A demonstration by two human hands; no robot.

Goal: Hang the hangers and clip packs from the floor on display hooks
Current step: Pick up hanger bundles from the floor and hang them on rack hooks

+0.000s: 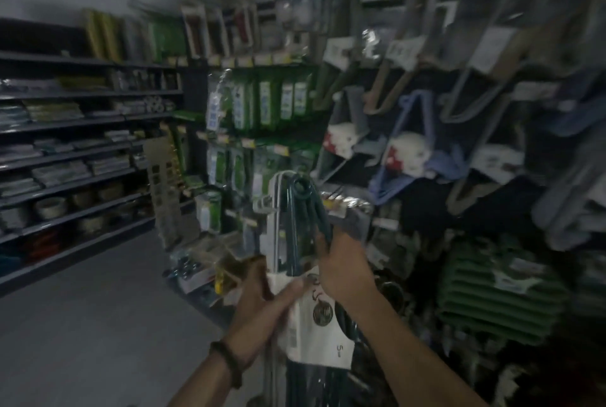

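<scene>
Hanger pack (296, 233) held upright in both hands, in front of the display wall (387, 177).
Right hand (344, 272) is clamped on the pack's right edge at the stems, fingers curled, tips hidden behind. Left hand (259, 301) is at the pack's lower left: fingers (288, 292) together, laid across the top of the label (323, 324), thumb up the left edge, a pinch hold; blur hides finer detail. Hooks (300, 188) at the pack's top are thin glossy loops, a dark green bunch with a white bunch beside it. Label is flat matte white paper with a round dark print. Beaded bracelet (229, 362) on the left wrist, below-left of the pack.
</scene>
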